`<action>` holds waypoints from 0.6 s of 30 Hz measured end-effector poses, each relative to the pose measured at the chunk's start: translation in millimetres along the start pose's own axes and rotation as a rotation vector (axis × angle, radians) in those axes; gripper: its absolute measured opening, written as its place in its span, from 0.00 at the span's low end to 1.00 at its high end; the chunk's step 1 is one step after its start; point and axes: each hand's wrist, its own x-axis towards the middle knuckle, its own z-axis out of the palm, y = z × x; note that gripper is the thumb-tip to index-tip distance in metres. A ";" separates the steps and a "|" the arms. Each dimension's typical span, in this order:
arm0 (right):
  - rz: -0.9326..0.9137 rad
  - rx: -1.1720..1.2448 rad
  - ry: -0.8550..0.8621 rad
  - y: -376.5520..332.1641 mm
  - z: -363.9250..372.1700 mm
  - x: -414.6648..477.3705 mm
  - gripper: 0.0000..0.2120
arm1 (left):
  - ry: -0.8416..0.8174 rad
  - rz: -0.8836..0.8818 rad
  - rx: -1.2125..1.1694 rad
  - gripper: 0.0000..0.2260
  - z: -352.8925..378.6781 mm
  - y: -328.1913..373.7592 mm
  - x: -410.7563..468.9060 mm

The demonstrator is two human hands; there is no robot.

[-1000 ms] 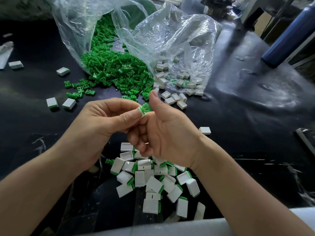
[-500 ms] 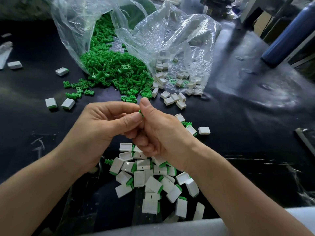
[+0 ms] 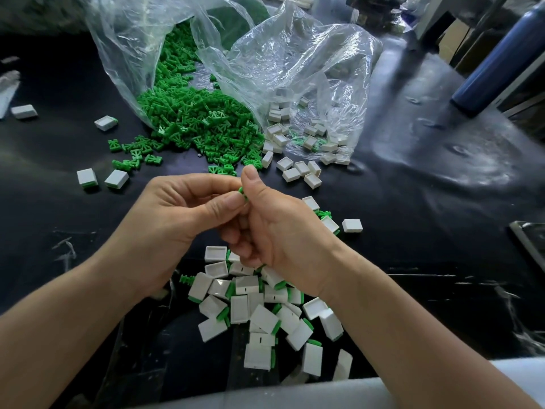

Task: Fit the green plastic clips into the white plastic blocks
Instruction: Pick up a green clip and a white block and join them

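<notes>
Green clip (image 3: 242, 192) shows only as a small green edge between the two thumbs, held above the tabletop (image 3: 413, 202) in the middle of the view. The left hand (image 3: 177, 219) pinches it with thumb and forefinger, the other fingers curled. The right hand (image 3: 280, 231) has its fingers curled inward and its thumb standing up against the clip. So both hands are closed around the piece. A white block for this clip is not visible. I think it is hidden inside the fingers, but I cannot tell in which hand.

By my judgement the step in hand is the pressing of one clip into one block. The next move calls for a straight push with the thumbs until the clip sits fully. After that the piece can be dropped on the pile of finished blocks (image 3: 259, 314), which lies just under the wrists, white with green edges showing.

Further away, the heap of loose clips (image 3: 200, 122) spills from clear plastic bags (image 3: 295, 69). Empty white blocks (image 3: 298, 169) lie at the mouth of the bags beside the heap, near enough for the next reach. A few more blocks (image 3: 101, 178) lie apart on the left, and a dark blue bottle (image 3: 495, 60) is at the far right.
</notes>
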 end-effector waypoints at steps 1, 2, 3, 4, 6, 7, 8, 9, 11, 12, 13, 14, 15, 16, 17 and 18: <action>-0.003 0.004 -0.011 -0.8 -0.6 -0.3 0.26 | 0.002 -0.002 -0.009 0.13 -0.2 -0.8 0.4; -0.007 0.006 -0.019 -1.8 -1.1 -0.7 0.25 | 0.005 -0.005 -0.020 0.14 -0.5 -1.8 0.7; -0.011 0.004 -0.022 -2.7 -1.5 -1.4 0.23 | 0.008 -0.008 -0.036 0.14 -0.6 -2.6 0.7; -0.015 -0.003 -0.019 -3.5 -2.0 -2.0 0.21 | 0.012 -0.011 -0.051 0.15 -0.5 -3.2 0.8; -0.031 -0.042 0.003 -3.1 -2.1 -2.1 0.22 | 0.019 -0.016 -0.075 0.14 0.1 -3.4 0.6; -0.039 -0.070 0.019 -2.4 -1.9 -2.0 0.24 | 0.022 -0.017 -0.084 0.14 0.5 -3.3 0.5; -0.043 -0.095 0.034 -1.7 -1.3 -1.7 0.25 | 0.026 -0.016 -0.088 0.13 1.0 -3.3 0.5; -0.044 -0.110 0.046 -1.3 -0.6 -1.4 0.25 | 0.027 -0.012 -0.086 0.12 1.5 -2.9 0.2; -0.043 -0.113 0.062 -0.8 0.9 -0.9 0.22 | 0.023 0.003 -0.074 0.11 2.6 -2.2 -0.2; -0.043 -0.111 0.064 -0.6 1.5 -0.9 0.22 | 0.019 0.012 -0.066 0.10 3.2 -1.9 -0.4; -0.045 -0.106 0.064 -0.3 1.7 -1.2 0.22 | 0.016 0.021 -0.059 0.09 3.4 -1.5 -1.0; -0.049 -0.098 0.063 0.2 2.1 -1.3 0.22 | 0.014 0.026 -0.052 0.09 3.9 -1.0 -1.1; -0.052 -0.087 0.063 0.6 2.2 -1.2 0.21 | 0.013 0.028 -0.046 0.09 4.0 -0.7 -1.4; -0.053 -0.076 0.063 1.2 1.9 -0.8 0.21 | 0.013 0.027 -0.045 0.09 3.7 -0.9 -1.0; -0.049 -0.066 0.061 1.5 1.4 -0.2 0.20 | 0.011 0.020 -0.048 0.10 3.0 -1.5 -0.6; -0.040 -0.059 0.057 1.6 0.8 0.2 0.20 | 0.006 0.009 -0.056 0.10 2.2 -2.2 -0.4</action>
